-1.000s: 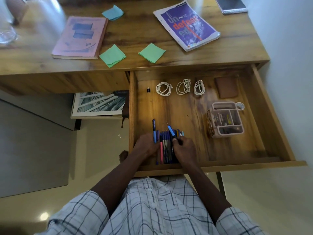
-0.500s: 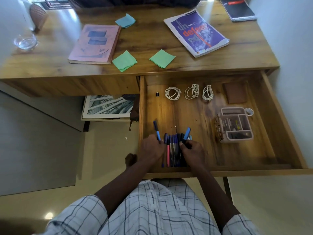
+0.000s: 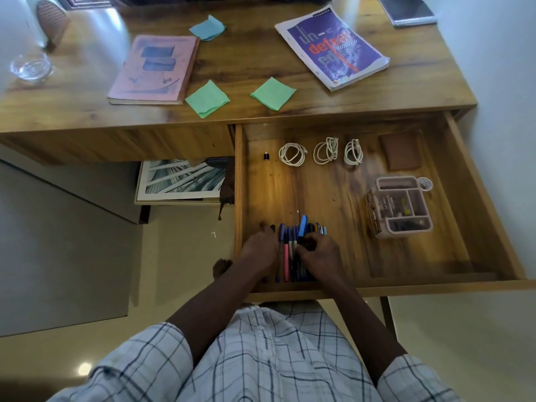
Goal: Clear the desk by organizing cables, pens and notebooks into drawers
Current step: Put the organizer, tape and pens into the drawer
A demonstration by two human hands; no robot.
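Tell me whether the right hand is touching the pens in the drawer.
Touching. Head view: the right hand lies on the pens, fingers curled over them.

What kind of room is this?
Probably a study corner at home: a wooden desk with books and sticky notes on it, and an open drawer holding pens and coiled cables.

My shirt (image 3: 261,358) is white with a dark check. The near pens (image 3: 290,250) are mostly blue, one pink. Far in the wood-grain drawer (image 3: 478,198), three white cables (image 3: 291,154). Beyond: two green notes (image 3: 207,98), a pale blue note (image 3: 207,27), a pink notebook (image 3: 153,69), a purple book (image 3: 333,46) lettered red.
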